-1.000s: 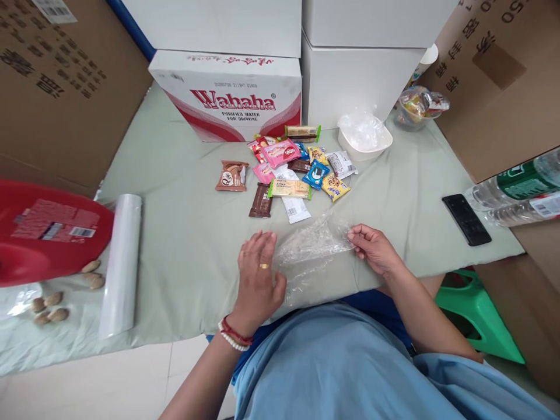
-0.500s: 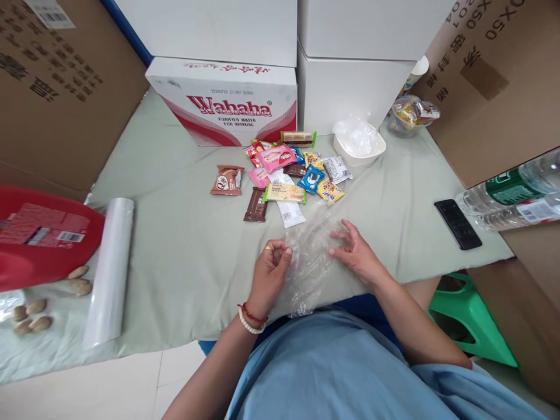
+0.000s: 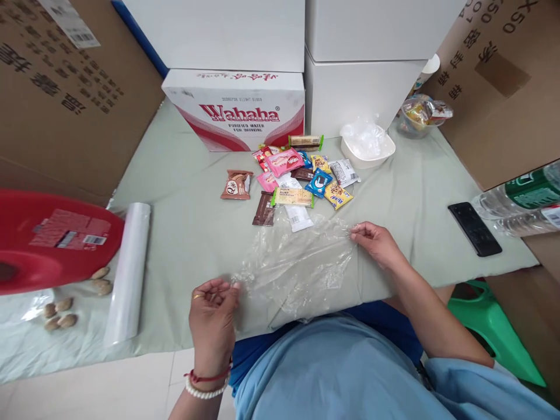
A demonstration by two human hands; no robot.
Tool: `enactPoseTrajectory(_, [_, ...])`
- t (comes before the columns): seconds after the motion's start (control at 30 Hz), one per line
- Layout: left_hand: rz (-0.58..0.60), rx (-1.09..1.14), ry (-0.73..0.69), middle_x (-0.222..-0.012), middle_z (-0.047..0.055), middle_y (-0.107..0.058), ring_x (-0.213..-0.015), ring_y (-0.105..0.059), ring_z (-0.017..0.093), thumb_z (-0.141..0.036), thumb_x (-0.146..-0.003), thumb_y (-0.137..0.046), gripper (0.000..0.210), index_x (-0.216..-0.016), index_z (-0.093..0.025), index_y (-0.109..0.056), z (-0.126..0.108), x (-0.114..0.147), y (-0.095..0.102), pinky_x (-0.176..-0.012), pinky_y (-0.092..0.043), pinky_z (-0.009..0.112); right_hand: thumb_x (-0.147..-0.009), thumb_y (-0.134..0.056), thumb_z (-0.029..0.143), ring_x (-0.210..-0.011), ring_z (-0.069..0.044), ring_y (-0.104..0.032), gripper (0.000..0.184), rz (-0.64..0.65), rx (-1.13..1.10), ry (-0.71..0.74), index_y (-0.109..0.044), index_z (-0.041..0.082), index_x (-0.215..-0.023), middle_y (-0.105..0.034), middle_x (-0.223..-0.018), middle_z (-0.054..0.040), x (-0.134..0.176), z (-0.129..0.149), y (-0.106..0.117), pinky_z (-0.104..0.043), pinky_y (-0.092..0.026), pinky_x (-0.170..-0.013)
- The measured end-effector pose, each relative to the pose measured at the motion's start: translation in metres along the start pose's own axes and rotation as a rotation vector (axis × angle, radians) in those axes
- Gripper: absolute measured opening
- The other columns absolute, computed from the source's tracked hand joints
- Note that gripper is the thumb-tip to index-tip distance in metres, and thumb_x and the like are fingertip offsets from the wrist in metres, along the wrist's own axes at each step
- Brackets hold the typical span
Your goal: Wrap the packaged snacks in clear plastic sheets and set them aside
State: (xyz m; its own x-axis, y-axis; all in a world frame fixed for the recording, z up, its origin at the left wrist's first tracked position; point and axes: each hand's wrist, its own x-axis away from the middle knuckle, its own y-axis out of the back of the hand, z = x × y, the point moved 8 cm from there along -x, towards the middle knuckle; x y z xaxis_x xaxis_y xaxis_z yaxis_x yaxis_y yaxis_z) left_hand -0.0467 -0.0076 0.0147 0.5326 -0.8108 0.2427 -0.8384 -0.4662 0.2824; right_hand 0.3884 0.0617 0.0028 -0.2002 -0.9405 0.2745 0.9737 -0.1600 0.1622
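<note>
A clear plastic bag (image 3: 297,268) stretches between my two hands at the table's front edge. My left hand (image 3: 214,309) pinches its left end, with a ring on one finger and bracelets at the wrist. The right end is pinched by my right hand (image 3: 374,242). Just beyond the bag lies a pile of wrapped snacks: a pink packet (image 3: 284,162), a blue packet (image 3: 319,182), a yellow packet (image 3: 339,196), a green-ended bar (image 3: 292,197), a dark brown bar (image 3: 263,209) and a white packet (image 3: 299,218). A brown packet (image 3: 237,184) sits apart on the left.
Behind the snacks stand a Wahaha carton (image 3: 245,116) and a white bowl (image 3: 380,157) with crumpled plastic. At left are a plastic roll (image 3: 129,274), a red container (image 3: 52,239) and several walnuts (image 3: 65,319). A phone (image 3: 475,228) and bottles (image 3: 525,195) are at right.
My hands have moved apart, the left one toward the lower left, spreading the bag wide. My right hand, with its fingers apart earlier, now grips the bag. The view has shifted slightly.
</note>
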Motion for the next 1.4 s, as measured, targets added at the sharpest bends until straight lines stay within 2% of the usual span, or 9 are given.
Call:
enactPoseTrajectory(0.13, [-0.060, -0.338, -0.483, -0.092, 0.003, -0.065, -0.075, -0.059, 0.018, -0.044, -0.088, -0.073, 0.025, -0.100, -0.022, -0.068, -0.068, 0.020, 0.001, -0.075, -0.050, 0.035, -0.068, -0.087, 0.047, -0.075, -0.017, -0.060, 0.035, 0.082, 0.113, 0.052, -0.074, 0.022, -0.088, -0.068, -0.079, -0.0003, -0.021, 0.021, 0.007, -0.031, -0.048, -0.072])
enactPoseTrajectory(0.27, [0.353, -0.477, -1.022, -0.097, 0.007, -0.074, -0.097, -0.068, 0.025, -0.031, -0.099, -0.059, 0.017, -0.101, -0.024, -0.075, -0.129, 0.031, -0.069, -0.093, -0.054, 0.042, -0.077, -0.081, 0.041, -0.073, -0.018, -0.061, 0.034, 0.097, 0.356, 0.190, -0.076, 0.022, -0.105, -0.071, -0.096, -0.0045, -0.039, 0.062, 0.011, -0.037, -0.053, -0.076])
enactPoseTrajectory(0.4, [0.740, -0.685, -1.122, -0.131, 0.012, -0.072, -0.126, -0.064, 0.029, -0.026, -0.101, -0.049, 0.032, -0.123, -0.022, -0.073, -0.117, 0.011, -0.148, -0.111, -0.051, 0.051, -0.093, -0.069, 0.035, -0.105, -0.028, -0.068, 0.047, -0.099, 0.663, 0.509, -0.067, 0.023, -0.139, -0.062, -0.144, -0.0149, -0.010, 0.104, -0.005, -0.049, -0.054, -0.103])
enactPoseTrajectory(0.5, [0.773, -0.819, -1.169, -0.160, 0.015, -0.052, -0.149, -0.047, 0.031, -0.027, -0.100, -0.054, 0.046, -0.146, -0.022, -0.060, -0.089, 0.007, -0.174, -0.126, -0.035, 0.057, -0.102, -0.059, 0.038, -0.147, -0.032, -0.049, 0.053, 0.181, 0.729, 0.718, -0.056, 0.026, -0.154, -0.051, -0.161, -0.0143, 0.043, 0.090, -0.057, -0.054, -0.042, -0.123])
enactPoseTrajectory(0.67, [0.579, -0.944, -1.064, -0.172, 0.018, -0.029, -0.159, -0.032, 0.036, -0.040, -0.106, -0.050, 0.060, -0.162, -0.022, -0.040, -0.040, 0.027, -0.152, -0.128, -0.022, 0.066, -0.102, -0.065, 0.040, -0.161, -0.030, -0.031, 0.069, 0.652, 0.800, 0.647, -0.039, 0.035, -0.166, -0.038, -0.172, -0.0051, 0.115, 0.008, -0.076, -0.057, -0.031, -0.131])
enactPoseTrajectory(0.93, [0.343, -0.760, -0.875, -0.163, 0.019, -0.048, -0.158, -0.034, 0.036, -0.038, -0.108, -0.043, 0.050, -0.154, -0.019, -0.049, -0.044, 0.040, -0.113, -0.126, -0.024, 0.066, -0.106, -0.056, 0.034, -0.129, -0.032, -0.066, 0.033, 0.300, 0.706, 0.530, -0.074, 0.035, -0.133, -0.075, -0.133, -0.0067, 0.083, 0.016, 0.012, -0.061, -0.050, -0.114])
enactPoseTrajectory(1.03, [0.379, -0.808, -0.884, -0.160, 0.016, -0.052, -0.155, -0.040, 0.035, -0.037, -0.108, -0.042, 0.046, -0.150, -0.022, -0.055, -0.053, 0.027, -0.118, -0.128, -0.014, 0.069, -0.107, -0.053, 0.033, -0.123, -0.030, -0.068, 0.031, 0.116, 0.659, 0.587, -0.075, 0.035, -0.129, -0.078, -0.124, -0.0070, 0.068, 0.042, -0.001, -0.059, -0.052, -0.111])
enactPoseTrajectory(1.2, [0.439, -0.954, -0.912, -0.167, 0.015, -0.040, -0.156, -0.038, 0.035, -0.042, -0.109, -0.038, 0.054, -0.158, -0.022, -0.046, -0.039, 0.013, -0.121, -0.127, -0.007, 0.073, -0.105, -0.058, 0.039, -0.154, -0.031, -0.043, 0.049, 0.344, 0.823, 0.661, -0.058, 0.030, -0.153, -0.050, -0.164, -0.0068, 0.054, 0.029, -0.056, -0.059, -0.036, -0.127])
enactPoseTrajectory(1.4, [0.440, -1.053, -0.929, -0.173, 0.012, -0.028, -0.160, -0.030, 0.030, -0.045, -0.110, -0.032, 0.058, -0.162, -0.021, -0.038, -0.034, 0.016, -0.118, -0.129, -0.001, 0.070, -0.109, -0.048, 0.038, -0.135, -0.028, -0.064, 0.037, 0.298, 0.902, 0.630, -0.073, 0.026, -0.133, -0.070, -0.142, -0.0095, 0.026, 0.027, -0.027, -0.053, -0.050, -0.115])
